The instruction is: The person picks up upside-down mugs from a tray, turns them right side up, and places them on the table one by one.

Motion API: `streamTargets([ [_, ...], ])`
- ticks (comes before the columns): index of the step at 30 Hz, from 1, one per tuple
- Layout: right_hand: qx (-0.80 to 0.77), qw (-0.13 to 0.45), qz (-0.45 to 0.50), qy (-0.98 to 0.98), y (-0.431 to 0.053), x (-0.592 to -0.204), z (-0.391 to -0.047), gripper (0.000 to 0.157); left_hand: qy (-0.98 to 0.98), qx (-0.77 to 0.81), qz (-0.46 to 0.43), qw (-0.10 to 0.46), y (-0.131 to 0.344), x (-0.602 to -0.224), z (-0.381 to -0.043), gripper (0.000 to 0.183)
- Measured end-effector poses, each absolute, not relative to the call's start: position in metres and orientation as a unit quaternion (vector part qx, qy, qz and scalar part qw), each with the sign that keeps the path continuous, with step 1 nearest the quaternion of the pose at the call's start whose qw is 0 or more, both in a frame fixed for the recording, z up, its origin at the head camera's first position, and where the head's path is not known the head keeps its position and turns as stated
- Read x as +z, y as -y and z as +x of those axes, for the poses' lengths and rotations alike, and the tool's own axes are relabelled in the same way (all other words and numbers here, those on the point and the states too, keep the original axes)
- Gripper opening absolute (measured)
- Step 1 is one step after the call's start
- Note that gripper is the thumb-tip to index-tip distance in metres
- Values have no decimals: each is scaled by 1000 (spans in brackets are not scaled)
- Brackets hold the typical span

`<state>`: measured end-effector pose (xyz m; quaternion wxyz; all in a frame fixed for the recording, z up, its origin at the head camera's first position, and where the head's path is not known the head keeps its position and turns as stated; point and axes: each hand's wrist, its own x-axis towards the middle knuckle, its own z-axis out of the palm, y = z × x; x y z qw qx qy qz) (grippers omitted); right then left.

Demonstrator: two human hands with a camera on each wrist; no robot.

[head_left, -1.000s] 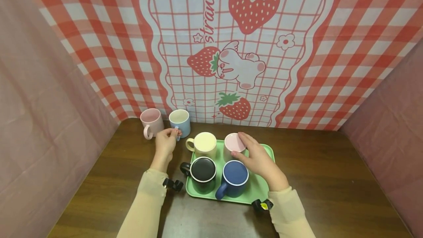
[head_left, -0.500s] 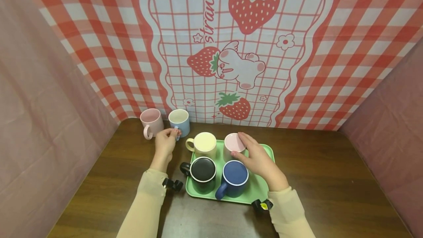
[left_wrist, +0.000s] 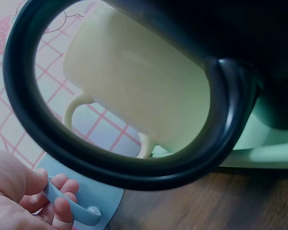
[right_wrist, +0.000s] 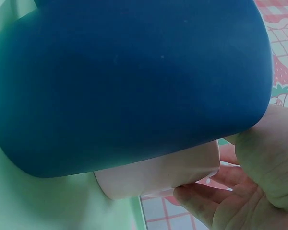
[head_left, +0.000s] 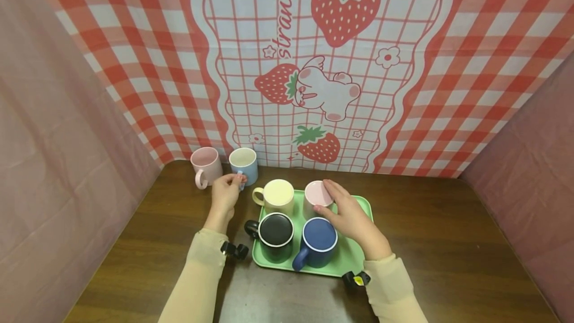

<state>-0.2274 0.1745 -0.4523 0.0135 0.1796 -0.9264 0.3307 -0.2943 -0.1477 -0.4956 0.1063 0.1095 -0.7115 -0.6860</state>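
Observation:
In the head view my left hand (head_left: 225,192) pinches the handle of a light blue mug (head_left: 250,171), which stands upright on the table. The left wrist view shows thumb and fingers round that handle (left_wrist: 81,212). A pink mug (head_left: 317,194) sits upside down on a green tray (head_left: 354,255); my right hand (head_left: 352,213) grips it near its upturned base, thumb on the near side. Sharing the tray, also base up, are a yellow mug (head_left: 279,194), a black mug (head_left: 275,236) and a dark blue mug (head_left: 319,243). The dark blue mug hides part of the right hand's grip in the right wrist view.
Left of the light blue mug stands another pink mug (head_left: 206,166), upright. A checked strawberry cloth (head_left: 323,88) hangs behind the wooden table (head_left: 426,243). The black mug's handle (head_left: 251,229) juts over the tray's left edge, near the left wrist.

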Motion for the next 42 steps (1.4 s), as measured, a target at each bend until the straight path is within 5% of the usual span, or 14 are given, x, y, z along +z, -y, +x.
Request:
streamTargets([
  [13,330,19,181,926,-176,-452,-228,81,743,-652,119,93,148,-492,-295,24],
  [29,333,12,181,925,-174,-451,-228,82,822,-524,144,173,154,-481,-290,21],
  [42,330,19,186,925,-174,-453,-227,81,855,-486,37,179,158,-459,-282,19],
])
